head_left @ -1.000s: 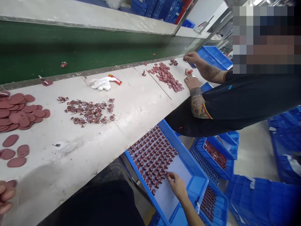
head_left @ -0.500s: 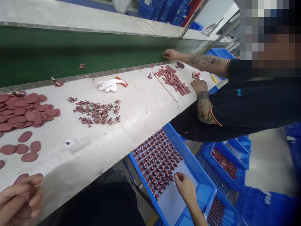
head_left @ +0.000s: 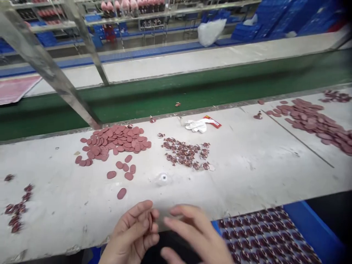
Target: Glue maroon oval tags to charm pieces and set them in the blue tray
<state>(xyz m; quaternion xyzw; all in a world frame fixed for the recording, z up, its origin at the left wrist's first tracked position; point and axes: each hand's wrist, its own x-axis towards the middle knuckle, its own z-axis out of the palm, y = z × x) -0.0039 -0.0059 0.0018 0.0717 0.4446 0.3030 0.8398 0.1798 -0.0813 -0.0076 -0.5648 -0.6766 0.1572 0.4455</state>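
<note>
My left hand (head_left: 134, 233) is closed on a reddish-brown oval disc (head_left: 150, 221), seen nearly edge-on between thumb and fingers. Just to its right, my right hand (head_left: 192, 233) has its fingers apart, with nothing visible in them. Beyond the hands a single oval disc (head_left: 121, 193) lies flat on the white table (head_left: 233, 183). A small clear bottle (head_left: 162, 178) with a dark tip is on the table ahead. Behind it spreads a cluster of small brown-and-white figures (head_left: 183, 153), and left of that is a heap of oval discs (head_left: 118, 141).
A blue crate (head_left: 316, 227) at lower right holds rows of assembled pieces (head_left: 264, 234). A green conveyor belt (head_left: 143, 106) runs behind the table. White cloth (head_left: 196, 125) lies near the back edge; a metal post (head_left: 52, 69) slants down at left. More dark pieces (head_left: 18, 209) sit at far left.
My view has swung left, and the co-worker is out of sight. My right hand has come from over the blue crate to beside my left hand, which still holds a disc.
</note>
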